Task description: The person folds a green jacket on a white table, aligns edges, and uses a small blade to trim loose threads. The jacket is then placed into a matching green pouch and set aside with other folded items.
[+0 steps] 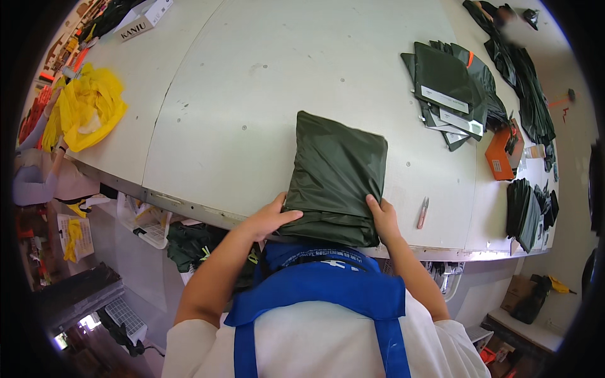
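Note:
A squarish packet of folded dark green shiny fabric [340, 167] lies at the table's front edge, right before my body. Its surface is creased, and several layers show along the near end. My left hand [274, 218] grips the near left side, thumb on top and fingers hidden beneath or behind. At the near right side my right hand [383, 219] holds the packet, its thumb lying on the fabric and the other fingers mostly out of sight. To the right of that hand, apart from it, a small cutter with a reddish handle [422, 214] rests on the table.
The pale table [252, 75] carries a stack of dark green packets [441, 79] at the far right. Nearby are an orange box [502, 154] and more dark packets [522, 211]. At the left, a co-worker's arm [47, 170] reaches toward yellow fabric [94, 110]. A white basket [148, 223] hangs below the edge.

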Available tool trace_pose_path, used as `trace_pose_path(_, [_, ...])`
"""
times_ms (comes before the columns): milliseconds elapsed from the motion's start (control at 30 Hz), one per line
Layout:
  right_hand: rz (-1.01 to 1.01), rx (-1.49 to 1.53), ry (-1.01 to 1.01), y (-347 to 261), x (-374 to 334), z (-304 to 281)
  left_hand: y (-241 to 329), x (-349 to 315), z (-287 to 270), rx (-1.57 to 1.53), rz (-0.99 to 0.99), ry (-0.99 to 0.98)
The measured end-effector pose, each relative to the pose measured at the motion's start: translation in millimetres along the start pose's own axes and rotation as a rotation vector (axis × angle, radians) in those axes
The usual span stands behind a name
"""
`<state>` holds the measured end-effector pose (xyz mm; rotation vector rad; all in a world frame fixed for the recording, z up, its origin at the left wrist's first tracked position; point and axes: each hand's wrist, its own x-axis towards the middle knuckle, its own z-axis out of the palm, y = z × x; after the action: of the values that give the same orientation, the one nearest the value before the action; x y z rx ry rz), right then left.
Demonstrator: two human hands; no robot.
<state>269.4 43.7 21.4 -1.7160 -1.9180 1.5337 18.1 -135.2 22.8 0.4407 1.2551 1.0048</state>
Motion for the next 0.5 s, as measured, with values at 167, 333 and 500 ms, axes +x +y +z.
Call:
trace_pose_path(167, [0.198,0.316,-0.332,27.8,8.1,-23.8,17.1,13.6,-39.3,-0.264,-0.323,-0.129])
trace_pose_path(333, [0.186,0.528,-0.305,-12.2,3.8,-6.8,-4.0,44.5,10.7,-0.145,-0.028,0.063])
trace_pose_path(500, [0.133,0.465,-0.363,-5.8,-34.0,-8.2,-12.2,17.4,26.8,-0.317,0.039,-0.026])
